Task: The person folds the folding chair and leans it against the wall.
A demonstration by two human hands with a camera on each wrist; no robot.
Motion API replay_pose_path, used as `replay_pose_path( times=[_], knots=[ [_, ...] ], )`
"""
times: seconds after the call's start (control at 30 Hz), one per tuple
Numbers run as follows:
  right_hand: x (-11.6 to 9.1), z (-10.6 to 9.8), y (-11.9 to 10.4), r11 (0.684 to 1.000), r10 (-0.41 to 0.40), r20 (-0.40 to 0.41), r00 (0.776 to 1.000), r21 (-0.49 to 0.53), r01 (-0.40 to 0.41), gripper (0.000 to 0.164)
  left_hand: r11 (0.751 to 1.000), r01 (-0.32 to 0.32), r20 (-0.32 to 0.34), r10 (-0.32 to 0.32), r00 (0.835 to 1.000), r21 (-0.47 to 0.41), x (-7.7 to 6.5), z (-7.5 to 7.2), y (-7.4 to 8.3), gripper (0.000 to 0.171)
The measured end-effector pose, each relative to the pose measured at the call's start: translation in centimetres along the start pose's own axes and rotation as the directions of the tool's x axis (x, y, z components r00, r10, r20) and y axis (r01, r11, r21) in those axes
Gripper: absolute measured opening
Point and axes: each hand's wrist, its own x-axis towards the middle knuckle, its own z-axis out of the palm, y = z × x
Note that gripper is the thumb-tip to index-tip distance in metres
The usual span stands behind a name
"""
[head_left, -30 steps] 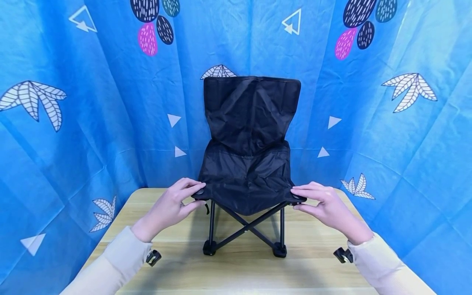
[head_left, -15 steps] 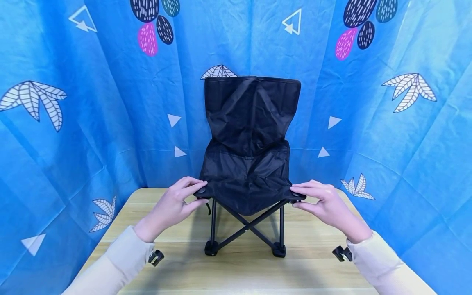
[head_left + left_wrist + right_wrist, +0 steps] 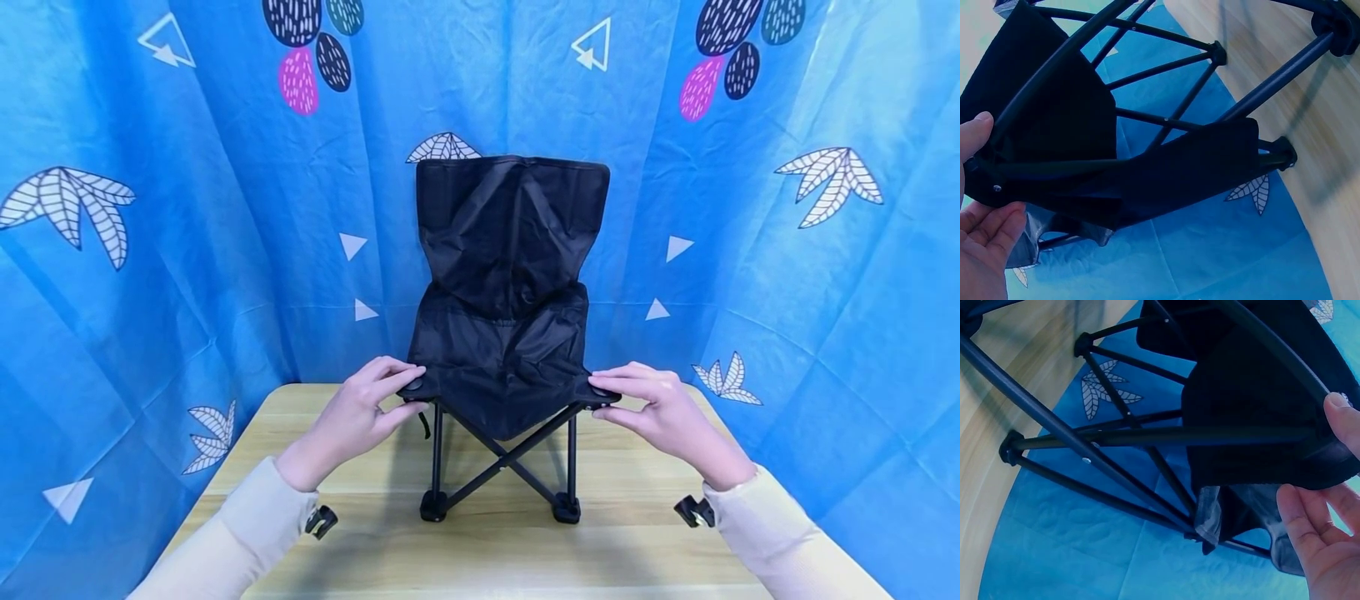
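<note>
Working w/ blk folding chair [image 3: 504, 342] upright on wooden table [image 3: 645, 483], blue curtain [image 3: 135, 333] behind. Pinching L front seat corner [image 3: 413, 387] w/ L hand [image 3: 356, 408]; pinching R front seat corner [image 3: 604, 395] w/ R hand [image 3: 660, 412]. Poss. risking a twisted frame or tip-over if pulling harder on one side vs. the other. Maybe risking nipped skin near corner joints if letting crossed legs [image 3: 501, 467] scissor suddenly. Prob. risking a slip too, b/c of gripping just the edges.
</note>
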Motion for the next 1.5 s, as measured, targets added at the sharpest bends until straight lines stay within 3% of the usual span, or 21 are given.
replay_pose_path(
  times=[0.57,0.77,1.1,1.23,1.33,1.5],
  knots=[
    [0.8,-0.2,-0.7,1.0,-0.018,-0.004,1.0,0.014,0.018,0.056,1.0,-0.004,-0.001,0.004,1.0,-0.012,0.9,0.0,0.6,0.049],
    [1.2,-0.3,-0.7,0.999,-0.038,-0.012,0.999,0.025,0.038,0.036,1.0,-0.004,0.0,0.004,1.0,-0.017,1.2,0.0,0.7,0.05],
    [1.6,-0.5,-1.0,1.0,-0.006,0.005,1.0,0.0,0.006,0.034,1.0,-0.005,0.002,0.005,1.0,-0.018,1.9,-0.2,1.1,0.049],
    [1.9,-0.4,-1.1,1.0,-0.011,0.011,1.0,-0.018,0.011,0.039,1.0,0.006,0.01,-0.006,1.0,-0.018,2.1,-0.2,1.2,0.048],
    [2.2,-0.5,-1.4,0.999,0.007,0.024,1.0,-0.033,-0.006,0.054,1.0,0.014,0.013,-0.014,1.0,-0.019,2.2,-0.2,1.3,0.048],
    [2.5,-0.8,-1.7,0.998,0.035,0.045,0.998,-0.05,-0.032,0.054,1.0,0.02,0.016,-0.019,1.0,-0.018,2.4,-0.2,1.4,0.048]
  ],
)
